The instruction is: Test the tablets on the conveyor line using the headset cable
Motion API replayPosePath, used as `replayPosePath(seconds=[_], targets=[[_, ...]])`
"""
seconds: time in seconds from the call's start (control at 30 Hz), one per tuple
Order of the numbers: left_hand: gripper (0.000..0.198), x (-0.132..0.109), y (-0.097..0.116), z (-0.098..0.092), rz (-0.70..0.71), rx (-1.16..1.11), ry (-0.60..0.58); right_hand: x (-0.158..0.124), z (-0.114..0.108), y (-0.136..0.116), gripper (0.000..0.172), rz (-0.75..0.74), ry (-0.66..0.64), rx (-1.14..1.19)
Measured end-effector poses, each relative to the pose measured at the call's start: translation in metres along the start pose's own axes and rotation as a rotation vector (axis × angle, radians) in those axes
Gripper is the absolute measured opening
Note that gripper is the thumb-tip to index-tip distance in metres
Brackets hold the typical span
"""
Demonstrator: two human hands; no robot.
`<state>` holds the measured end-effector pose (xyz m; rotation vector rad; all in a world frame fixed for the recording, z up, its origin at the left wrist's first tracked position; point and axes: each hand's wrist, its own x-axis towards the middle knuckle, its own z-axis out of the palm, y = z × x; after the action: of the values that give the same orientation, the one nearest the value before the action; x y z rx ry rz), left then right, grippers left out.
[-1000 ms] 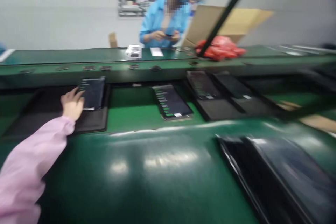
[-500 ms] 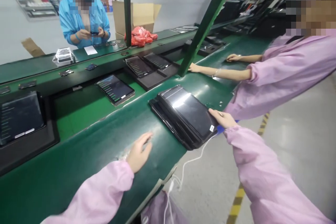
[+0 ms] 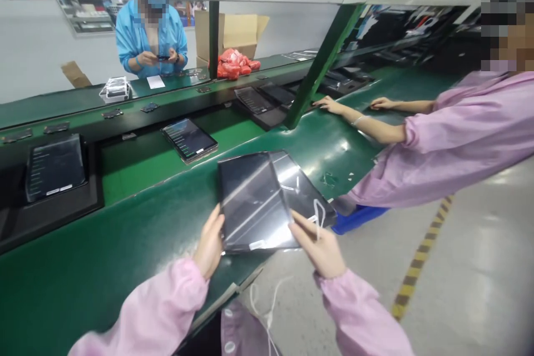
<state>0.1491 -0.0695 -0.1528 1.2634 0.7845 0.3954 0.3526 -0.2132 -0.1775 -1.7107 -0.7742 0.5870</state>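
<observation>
A dark, glossy tablet is held up between both hands, a white label near its lower edge. My left hand grips its left side with the fingers partly behind it. On the right edge, my right hand is closed with the thumb toward the front, and a loop of white cable shows by its fingers. Behind the held tablet, and partly hidden by it, lies a stack of tablets on the green bench.
On the green line beyond lie a lit tablet and another tablet in a black tray. A slanted green post rises from the bench. A co-worker's pink sleeve is at right; a person in blue stands across.
My right hand has lifted a tablet off the stack and brought it left and nearer. My left hand, open before, now grips its left edge. The trays on the line have shifted right.
</observation>
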Motion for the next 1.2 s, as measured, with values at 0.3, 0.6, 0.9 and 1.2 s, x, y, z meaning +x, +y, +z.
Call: replayPosePath(seconds=[0.3,0.6,0.9,1.2], targets=[[0.048,-0.190,-0.012,-0.108,-0.047,-0.081,0.947,-0.074,0.161,-0.025,0.045,-0.051,-0.575,0.194],[0.058,-0.251,-0.054,-0.129,-0.084,0.539,0.993,-0.041,0.249,-0.042,0.060,-0.114,-0.566,0.073],[0.051,-0.243,-0.063,-0.138,0.046,0.526,0.878,-0.033,0.252,-0.064,0.056,-0.310,-0.603,-0.171],[0.092,-0.266,-0.063,-0.136,-0.035,0.624,0.647,-0.035,0.234,-0.061,0.070,-0.373,-0.773,-0.306]])
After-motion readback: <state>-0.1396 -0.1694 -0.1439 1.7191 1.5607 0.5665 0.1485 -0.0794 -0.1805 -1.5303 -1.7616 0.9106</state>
